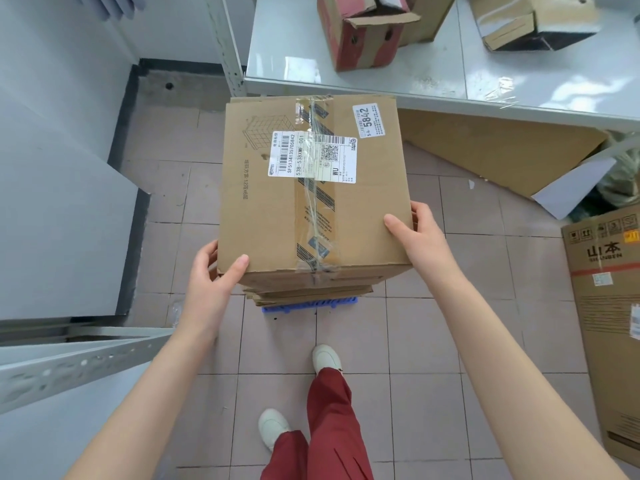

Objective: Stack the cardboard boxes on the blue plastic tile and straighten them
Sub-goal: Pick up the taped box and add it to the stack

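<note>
On the top cardboard box (311, 188) we read "SF5134135705842", "538-538XMF-001" and "WU" on its shipping label (311, 157), "5842" on its corner sticker (369, 120), and "山本" on the box at right (609, 289).

Both bare arms reach forward and down, elbows bent slightly outward. The left hand (211, 271) grips the near left corner of the top cardboard box (311, 188), thumb lying flat on the upper face, fingers (207, 252) curled around the side. The right hand (419, 233) clasps the near right edge, thumb pressed on top, fingers wrapped down the side wall. Wrists are angled inward, palms facing each other. Below, red trouser legs and two white shoes stand staggered, right foot ahead.
</note>
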